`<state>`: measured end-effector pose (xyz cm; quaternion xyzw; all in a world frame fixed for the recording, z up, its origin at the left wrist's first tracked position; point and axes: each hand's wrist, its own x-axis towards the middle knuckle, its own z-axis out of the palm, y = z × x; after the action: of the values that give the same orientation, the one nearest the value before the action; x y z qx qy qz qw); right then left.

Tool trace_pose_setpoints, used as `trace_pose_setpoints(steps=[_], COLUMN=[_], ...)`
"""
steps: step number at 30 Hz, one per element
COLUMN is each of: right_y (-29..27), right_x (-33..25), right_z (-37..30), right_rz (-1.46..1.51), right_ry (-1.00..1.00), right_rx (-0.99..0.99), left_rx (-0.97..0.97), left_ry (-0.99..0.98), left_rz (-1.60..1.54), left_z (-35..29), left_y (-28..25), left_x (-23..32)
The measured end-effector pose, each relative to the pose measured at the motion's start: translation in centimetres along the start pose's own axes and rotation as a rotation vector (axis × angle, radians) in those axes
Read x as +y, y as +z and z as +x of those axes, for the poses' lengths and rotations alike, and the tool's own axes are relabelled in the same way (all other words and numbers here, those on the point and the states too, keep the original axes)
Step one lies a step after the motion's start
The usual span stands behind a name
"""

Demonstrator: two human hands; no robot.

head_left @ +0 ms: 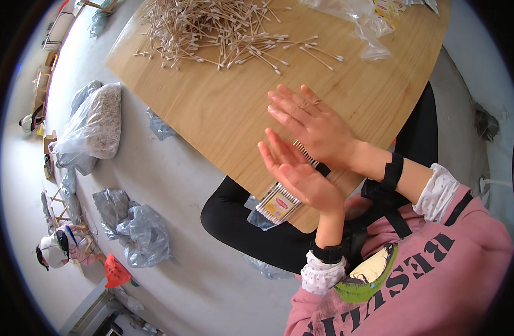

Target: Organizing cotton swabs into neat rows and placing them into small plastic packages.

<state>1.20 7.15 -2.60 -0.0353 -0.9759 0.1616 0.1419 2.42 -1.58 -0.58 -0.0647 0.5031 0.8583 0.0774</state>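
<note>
Both hands hover over the near corner of the wooden table [212, 123], palms turned toward each other. My left hand [304, 179] is open, its fingers stretched out toward the upper left, nothing in it. Just beyond it, my right hand [321, 129] is also open, fingers extended and holding nothing. A flat pack of cotton swabs [279, 205] with a yellow and red label lies at the table corner, partly hidden by my left hand. Between the hands shows a narrow row of dark-edged thin sticks [306, 152], mostly covered; its kind is unclear.
A large heap of loose cotton swabs [206, 31] covers the table's far side, with strays around it. Clear plastic packaging [374, 25] lies at the far right. Filled bags [97, 123] and grey plastic bags [139, 229] sit on the floor at left. Another person [55, 249] is at far left.
</note>
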Motion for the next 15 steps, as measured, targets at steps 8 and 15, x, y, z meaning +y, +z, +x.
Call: trace_pose_setpoints(steps=[8, 15], right_y=[1.0, 0.9], right_x=[0.0, 0.4], right_z=[0.1, 0.0], right_rz=[0.150, 0.039], right_ry=[-0.108, -0.134], right_rx=[0.013, 0.005], left_rx=[0.023, 0.181], left_ry=[0.101, 0.120], left_rz=[0.062, 0.075], left_z=[-0.8, -1.4], left_y=[0.1, -1.0], left_x=[-0.8, 1.2])
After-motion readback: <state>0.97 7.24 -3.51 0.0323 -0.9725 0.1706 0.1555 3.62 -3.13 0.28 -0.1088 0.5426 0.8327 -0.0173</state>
